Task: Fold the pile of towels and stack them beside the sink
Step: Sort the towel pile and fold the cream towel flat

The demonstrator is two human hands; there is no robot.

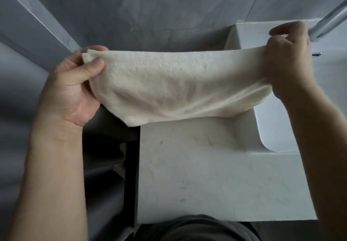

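Dark clothing (pixel 195 227) fills the near edge, below the white marble counter (pixel 216 180). Above the counter a cream towel (pixel 178 88) hangs stretched in the air, its long axis running left to right, sagging toward the near side. Left hand (pixel 73 88) pinches its left corner, palm up; right hand (pixel 289 56) grips the right end, knuckles up. Sink (pixel 277 128) and chrome faucet (pixel 330 23) lie right.
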